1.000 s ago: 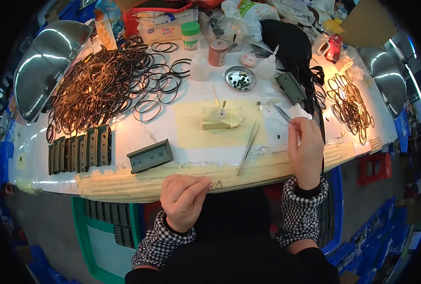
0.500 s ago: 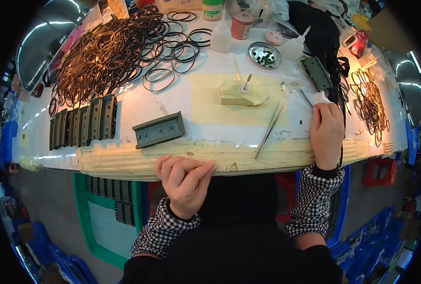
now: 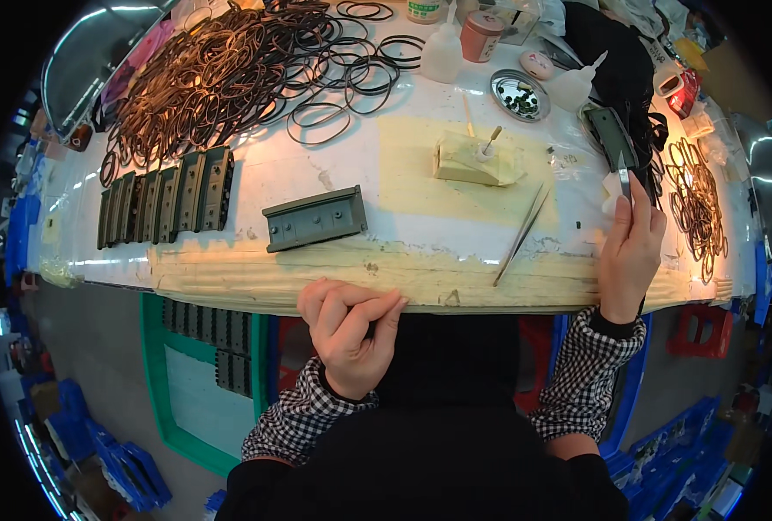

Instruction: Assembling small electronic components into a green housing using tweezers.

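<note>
My left hand (image 3: 351, 334) rests at the table's front edge with curled fingers. Its thumb and fingertips are pressed together; anything between them is too small to make out. At the right, my right hand (image 3: 631, 260) grips a slim silver pointed tool (image 3: 625, 176), its tip pointing away from me. That tip is close to a dark green part (image 3: 610, 135) at the back right. A white tissue (image 3: 611, 198) is beside the fingers. Between my hands lies a pair of tweezers (image 3: 522, 234). Left of centre sits a dark green channel-shaped part (image 3: 314, 219) with small studs.
Similar green parts (image 3: 168, 198) stand in a row at the left. Black rubber rings (image 3: 212, 78) heap behind them, with more rings (image 3: 697, 208) at the right. A wrapped block (image 3: 468, 163), a round metal dish (image 3: 497, 87) and squeeze bottles (image 3: 441, 54) stand farther back.
My right hand has moved from the white tissue and picked up the slim silver tool. My left hand keeps its pinched pose. The whole view has shifted slightly.
</note>
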`<control>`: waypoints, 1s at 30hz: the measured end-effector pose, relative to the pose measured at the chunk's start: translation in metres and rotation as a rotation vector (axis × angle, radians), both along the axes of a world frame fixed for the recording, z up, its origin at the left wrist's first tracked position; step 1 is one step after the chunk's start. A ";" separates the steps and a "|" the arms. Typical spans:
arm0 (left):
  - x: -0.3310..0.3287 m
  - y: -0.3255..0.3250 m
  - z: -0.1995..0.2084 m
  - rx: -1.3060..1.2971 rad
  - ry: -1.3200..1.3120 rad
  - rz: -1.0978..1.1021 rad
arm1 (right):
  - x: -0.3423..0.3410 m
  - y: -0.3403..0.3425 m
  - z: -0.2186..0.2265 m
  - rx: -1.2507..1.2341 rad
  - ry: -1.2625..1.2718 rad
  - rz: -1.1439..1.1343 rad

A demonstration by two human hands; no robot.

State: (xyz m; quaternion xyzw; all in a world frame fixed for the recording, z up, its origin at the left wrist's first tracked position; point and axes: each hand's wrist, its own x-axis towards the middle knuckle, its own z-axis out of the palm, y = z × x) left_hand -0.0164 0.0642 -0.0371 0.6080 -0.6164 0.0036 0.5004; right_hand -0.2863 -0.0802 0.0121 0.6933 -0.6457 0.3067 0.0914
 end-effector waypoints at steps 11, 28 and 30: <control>-0.004 0.015 -0.015 -0.001 -0.007 0.168 | 0.058 0.057 0.036 0.339 -0.296 0.662; -0.005 0.017 -0.025 -0.014 -0.025 0.216 | 0.093 0.083 0.005 0.390 0.093 0.878; -0.006 0.017 -0.026 -0.017 -0.019 0.222 | 0.094 0.082 0.005 0.388 0.100 0.874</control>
